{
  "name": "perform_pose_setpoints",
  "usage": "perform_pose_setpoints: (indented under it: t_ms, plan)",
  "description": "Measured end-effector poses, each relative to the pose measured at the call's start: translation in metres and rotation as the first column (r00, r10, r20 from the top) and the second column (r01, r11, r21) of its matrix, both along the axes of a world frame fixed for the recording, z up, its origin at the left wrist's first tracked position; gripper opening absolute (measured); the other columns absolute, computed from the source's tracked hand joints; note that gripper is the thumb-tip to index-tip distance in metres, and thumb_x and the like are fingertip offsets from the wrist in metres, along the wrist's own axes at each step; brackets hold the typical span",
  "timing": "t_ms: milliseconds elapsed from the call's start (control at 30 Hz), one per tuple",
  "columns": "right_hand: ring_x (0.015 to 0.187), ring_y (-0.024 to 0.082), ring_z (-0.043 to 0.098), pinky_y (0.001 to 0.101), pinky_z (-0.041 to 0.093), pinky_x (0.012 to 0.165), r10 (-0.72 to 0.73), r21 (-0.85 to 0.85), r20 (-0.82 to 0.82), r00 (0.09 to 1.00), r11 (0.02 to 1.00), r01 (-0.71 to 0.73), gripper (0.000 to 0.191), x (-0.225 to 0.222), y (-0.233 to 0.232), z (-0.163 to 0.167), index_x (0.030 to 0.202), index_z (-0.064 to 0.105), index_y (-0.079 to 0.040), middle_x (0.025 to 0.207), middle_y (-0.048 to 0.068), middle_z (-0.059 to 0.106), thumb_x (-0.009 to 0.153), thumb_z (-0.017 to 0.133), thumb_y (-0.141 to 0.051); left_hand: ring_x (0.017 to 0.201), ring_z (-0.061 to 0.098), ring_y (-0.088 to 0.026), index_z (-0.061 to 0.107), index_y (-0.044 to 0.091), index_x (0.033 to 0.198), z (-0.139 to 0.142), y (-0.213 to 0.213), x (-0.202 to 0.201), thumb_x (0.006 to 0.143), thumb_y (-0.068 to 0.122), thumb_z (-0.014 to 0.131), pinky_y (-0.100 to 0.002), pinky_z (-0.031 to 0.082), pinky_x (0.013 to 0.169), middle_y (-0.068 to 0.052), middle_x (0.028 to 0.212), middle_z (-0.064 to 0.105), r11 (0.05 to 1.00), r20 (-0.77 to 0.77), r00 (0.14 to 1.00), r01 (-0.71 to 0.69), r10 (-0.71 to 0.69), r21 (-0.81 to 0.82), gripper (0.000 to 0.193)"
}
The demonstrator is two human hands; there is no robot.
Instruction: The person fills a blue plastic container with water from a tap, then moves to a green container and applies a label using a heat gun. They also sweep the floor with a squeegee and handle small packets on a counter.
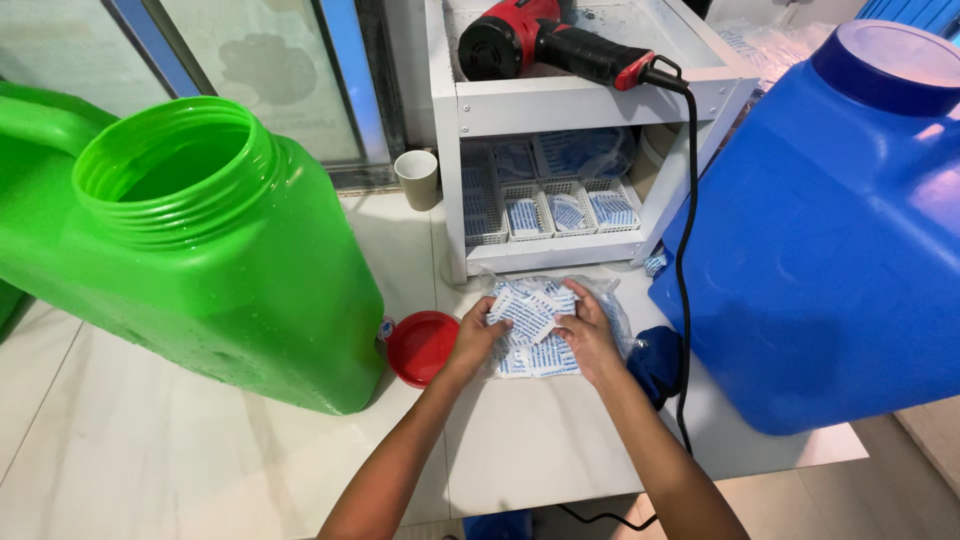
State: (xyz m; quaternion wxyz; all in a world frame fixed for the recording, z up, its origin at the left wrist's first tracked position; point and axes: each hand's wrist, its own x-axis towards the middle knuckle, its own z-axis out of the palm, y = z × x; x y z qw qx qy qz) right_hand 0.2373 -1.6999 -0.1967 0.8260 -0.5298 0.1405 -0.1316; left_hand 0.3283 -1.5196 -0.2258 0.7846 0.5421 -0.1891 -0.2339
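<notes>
Surface: white desk (200, 460), seen from above by my head camera.
Sachets: a clear bag of small white packets (535, 325) lies flat at mid-desk, straight ahead of both hands.
Left hand (478, 338): fingers pinch the pile's left edge.
Right hand (588, 335): fingers press and grip its right side; equally near.
Flanks: green jug (200, 260) left, blue jug (830, 240) right, red lid (420, 347) just beside my left hand.
Behind: white rack (590, 100) with a heat gun (560, 42); open room only toward me.

Bright, even daylight-type light, seemingly from frosted window (260, 70) at 11 o'clock. Soft shadows under green jug (200, 260) and blue jug (830, 250). Mild glare on blue cap at 1 o'clock. Wide-angle bending at edges. Focus sharp overall.
</notes>
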Motion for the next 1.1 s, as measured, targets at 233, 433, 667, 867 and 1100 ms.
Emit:
perform_pose_setpoints:
  t_ms: [233,433,667,867,1100]
  plan:
    - [0.108,0.017,0.057,0.0318,0.043,0.096,-0.024,-0.063,0.01,1.0,0.998,0.024,0.066,-0.007,-0.014,0.006,0.147,0.043,-0.013,0.124,0.007,0.059,0.084,0.056,0.0,0.088,0.07,-0.009,0.056,0.007,0.126,0.01,0.011,0.002,0.091,-0.002,0.063,-0.023,0.054,0.071,-0.004,0.107,0.074,0.988,-0.25,0.956,0.153,-0.156,-0.031,0.037]
    - [0.115,0.014,0.046,0.0268,0.031,0.111,-0.207,-0.424,0.07,0.976,0.879,0.216,0.058,0.0,-0.009,0.003,0.162,0.049,-0.005,0.132,0.018,0.038,0.106,0.05,-0.02,0.087,0.07,-0.007,0.056,0.007,0.126,0.013,0.003,-0.001,0.091,-0.003,0.063,-0.022,0.056,0.07,-0.004,0.108,0.073,0.97,-0.276,0.931,0.216,-0.238,-0.108,0.037]
    - [0.1,0.015,0.061,0.0283,0.05,0.084,-0.183,-0.362,0.048,0.982,0.913,0.188,0.061,-0.005,0.001,0.02,0.146,0.047,-0.003,0.126,0.012,0.055,0.087,0.054,0.008,0.085,0.072,-0.009,0.055,0.008,0.127,0.011,0.006,-0.001,0.088,-0.005,0.062,-0.022,0.057,0.07,-0.006,0.107,0.073,0.968,-0.378,0.892,0.221,-0.25,-0.12,0.041]
    - [0.105,0.019,0.066,0.0337,0.055,0.088,0.014,0.154,-0.011,1.0,0.988,-0.012,0.036,-0.012,0.009,0.012,0.127,0.057,-0.004,0.117,0.012,0.067,0.091,0.053,-0.001,0.087,0.069,-0.005,0.056,0.009,0.127,0.017,0.004,-0.004,0.09,-0.003,0.065,-0.021,0.053,0.069,-0.003,0.106,0.072,0.969,-0.275,0.944,0.219,-0.183,0.109,0.04]
    - [0.104,0.024,0.064,0.0387,0.054,0.091,0.073,0.163,0.003,0.997,0.984,-0.072,0.03,-0.014,-0.007,-0.004,0.127,0.053,0.001,0.119,0.016,0.064,0.103,0.061,-0.015,0.099,0.072,-0.014,0.055,0.002,0.126,0.011,0.004,0.004,0.089,-0.009,0.062,-0.027,0.059,0.089,-0.01,0.112,0.073,0.975,-0.262,0.94,0.218,-0.219,-0.032,0.04]
